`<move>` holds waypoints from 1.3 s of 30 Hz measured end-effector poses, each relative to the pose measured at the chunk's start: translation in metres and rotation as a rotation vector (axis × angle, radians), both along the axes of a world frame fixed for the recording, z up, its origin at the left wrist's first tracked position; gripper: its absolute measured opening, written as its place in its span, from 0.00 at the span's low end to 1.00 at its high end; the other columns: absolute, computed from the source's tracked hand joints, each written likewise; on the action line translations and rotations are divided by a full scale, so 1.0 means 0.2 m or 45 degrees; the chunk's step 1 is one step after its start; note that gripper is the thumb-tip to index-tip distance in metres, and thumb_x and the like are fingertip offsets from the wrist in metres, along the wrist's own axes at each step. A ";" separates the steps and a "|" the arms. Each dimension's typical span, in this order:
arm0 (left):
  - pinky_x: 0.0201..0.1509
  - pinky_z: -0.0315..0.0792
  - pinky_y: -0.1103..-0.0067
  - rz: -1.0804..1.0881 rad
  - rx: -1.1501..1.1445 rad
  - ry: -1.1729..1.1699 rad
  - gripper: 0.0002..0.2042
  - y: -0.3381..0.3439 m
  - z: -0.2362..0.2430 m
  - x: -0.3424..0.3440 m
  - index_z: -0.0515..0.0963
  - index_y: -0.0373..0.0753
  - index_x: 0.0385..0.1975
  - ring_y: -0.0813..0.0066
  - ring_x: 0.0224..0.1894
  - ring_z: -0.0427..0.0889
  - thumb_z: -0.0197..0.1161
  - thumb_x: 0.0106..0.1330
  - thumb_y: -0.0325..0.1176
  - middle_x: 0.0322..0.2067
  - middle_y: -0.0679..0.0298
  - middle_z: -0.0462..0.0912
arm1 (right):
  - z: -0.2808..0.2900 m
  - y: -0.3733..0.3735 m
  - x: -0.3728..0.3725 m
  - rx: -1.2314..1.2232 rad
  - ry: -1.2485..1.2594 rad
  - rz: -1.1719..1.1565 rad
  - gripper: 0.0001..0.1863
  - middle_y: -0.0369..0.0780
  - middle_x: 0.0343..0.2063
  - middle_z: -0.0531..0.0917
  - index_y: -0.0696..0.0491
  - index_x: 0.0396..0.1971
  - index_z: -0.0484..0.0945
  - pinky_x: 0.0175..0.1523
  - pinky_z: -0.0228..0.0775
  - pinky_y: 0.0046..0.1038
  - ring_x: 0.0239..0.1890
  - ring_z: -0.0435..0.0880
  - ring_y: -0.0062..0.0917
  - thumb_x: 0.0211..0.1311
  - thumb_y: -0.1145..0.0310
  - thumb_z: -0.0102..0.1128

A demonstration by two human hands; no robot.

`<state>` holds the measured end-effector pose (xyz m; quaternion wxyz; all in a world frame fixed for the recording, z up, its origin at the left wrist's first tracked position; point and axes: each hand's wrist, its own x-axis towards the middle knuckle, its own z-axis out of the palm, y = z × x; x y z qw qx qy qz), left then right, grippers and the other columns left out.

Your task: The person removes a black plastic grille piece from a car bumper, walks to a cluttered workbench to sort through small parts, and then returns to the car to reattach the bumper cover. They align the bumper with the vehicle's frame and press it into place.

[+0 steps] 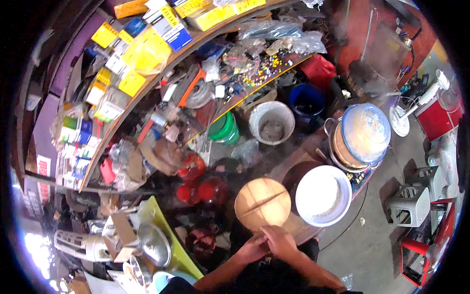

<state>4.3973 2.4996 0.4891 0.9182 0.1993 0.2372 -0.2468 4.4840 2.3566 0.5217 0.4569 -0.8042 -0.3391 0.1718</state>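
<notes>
Both hands meet at the near rim of a round wooden board (262, 203). Left hand (252, 248) and right hand (280, 241) press together there; whether either grip closes on anything, cannot tell. Just right of the grip: white basin (323, 195). Beyond: crowded desk (293, 161), grey bucket (271, 122), lidded pot (360, 137). Cluttered shelves (147, 73) upper left; concrete floor (372, 245) right.

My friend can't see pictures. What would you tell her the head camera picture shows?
Seen from above, a person's left hand and right hand meet at the near edge of a round wooden board. Beside it sits a white bowl and a lidded pot, with cluttered shelves of boxes behind.
</notes>
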 end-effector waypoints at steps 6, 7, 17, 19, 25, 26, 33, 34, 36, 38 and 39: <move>0.55 0.72 0.71 0.008 0.108 -0.036 0.18 0.02 0.02 -0.23 0.70 0.36 0.56 0.68 0.53 0.76 0.57 0.69 0.35 0.52 0.61 0.77 | -0.03 -0.07 -0.29 -0.414 -0.053 0.235 0.25 0.47 0.43 0.82 0.53 0.57 0.71 0.51 0.75 0.38 0.45 0.82 0.41 0.57 0.70 0.58; 0.54 0.73 0.71 -0.030 0.100 -0.003 0.18 0.04 0.01 -0.30 0.71 0.35 0.55 0.69 0.51 0.77 0.57 0.69 0.36 0.50 0.60 0.77 | 0.04 -0.04 -0.31 -0.300 -0.010 0.163 0.23 0.48 0.42 0.82 0.53 0.55 0.72 0.50 0.75 0.37 0.44 0.82 0.42 0.56 0.72 0.60; 0.51 0.76 0.72 -0.358 -0.034 -0.098 0.15 0.52 0.15 -0.45 0.75 0.27 0.48 0.67 0.46 0.82 0.60 0.65 0.29 0.42 0.57 0.82 | 0.53 0.38 -0.51 -0.349 0.057 -0.020 0.12 0.44 0.40 0.84 0.55 0.39 0.81 0.47 0.77 0.35 0.41 0.83 0.39 0.53 0.73 0.65; 0.50 0.77 0.72 -0.446 -0.017 -0.148 0.14 0.60 0.17 -0.48 0.75 0.28 0.47 0.66 0.44 0.82 0.61 0.65 0.29 0.41 0.57 0.82 | 0.55 0.42 -0.53 -0.338 0.075 0.049 0.12 0.44 0.39 0.84 0.55 0.39 0.81 0.45 0.77 0.34 0.40 0.83 0.39 0.53 0.73 0.65; 0.47 0.78 0.73 -0.694 0.126 -0.206 0.11 0.73 0.25 -0.43 0.77 0.27 0.43 0.69 0.40 0.83 0.61 0.63 0.25 0.38 0.57 0.83 | 0.57 0.44 -0.58 -0.219 0.037 0.063 0.12 0.44 0.38 0.83 0.56 0.39 0.81 0.43 0.78 0.34 0.39 0.84 0.38 0.53 0.72 0.65; 0.47 0.78 0.73 -0.684 0.136 -0.186 0.11 0.72 0.26 -0.43 0.77 0.27 0.43 0.69 0.40 0.83 0.62 0.63 0.25 0.38 0.57 0.83 | 0.58 0.43 -0.59 -0.199 0.027 0.045 0.12 0.44 0.39 0.83 0.56 0.39 0.81 0.43 0.78 0.34 0.39 0.84 0.38 0.53 0.72 0.64; 0.48 0.77 0.75 -0.906 0.601 -0.265 0.14 0.69 0.35 -0.43 0.77 0.28 0.44 0.71 0.41 0.82 0.65 0.61 0.28 0.38 0.59 0.83 | 0.50 0.27 -0.66 0.015 -0.077 0.056 0.14 0.44 0.39 0.83 0.57 0.39 0.79 0.43 0.78 0.34 0.38 0.83 0.37 0.52 0.71 0.64; 0.49 0.77 0.74 -0.935 0.611 -0.198 0.13 0.69 0.38 -0.43 0.77 0.29 0.43 0.69 0.40 0.83 0.66 0.61 0.27 0.37 0.58 0.83 | 0.47 0.25 -0.69 0.045 -0.087 0.055 0.15 0.44 0.40 0.83 0.57 0.41 0.79 0.44 0.78 0.34 0.39 0.83 0.36 0.52 0.71 0.65; 0.49 0.78 0.73 -0.901 0.660 -0.171 0.11 0.67 0.42 -0.46 0.77 0.29 0.42 0.69 0.39 0.83 0.64 0.61 0.25 0.36 0.58 0.83 | 0.43 0.21 -0.72 0.136 -0.144 0.039 0.15 0.43 0.37 0.82 0.57 0.40 0.79 0.42 0.78 0.34 0.38 0.83 0.36 0.51 0.71 0.65; 0.49 0.78 0.73 -0.858 0.683 -0.121 0.10 0.68 0.49 -0.46 0.77 0.28 0.42 0.69 0.38 0.84 0.64 0.61 0.24 0.36 0.58 0.83 | 0.41 0.21 -0.72 0.218 -0.172 0.029 0.15 0.43 0.35 0.82 0.57 0.40 0.79 0.41 0.78 0.34 0.37 0.83 0.36 0.51 0.71 0.65; 0.48 0.79 0.72 -0.869 0.782 -0.151 0.09 0.67 0.51 -0.44 0.77 0.28 0.40 0.69 0.39 0.83 0.63 0.62 0.22 0.36 0.58 0.83 | 0.42 0.20 -0.72 0.172 -0.140 0.006 0.13 0.42 0.34 0.81 0.57 0.37 0.78 0.40 0.78 0.34 0.36 0.83 0.36 0.50 0.71 0.65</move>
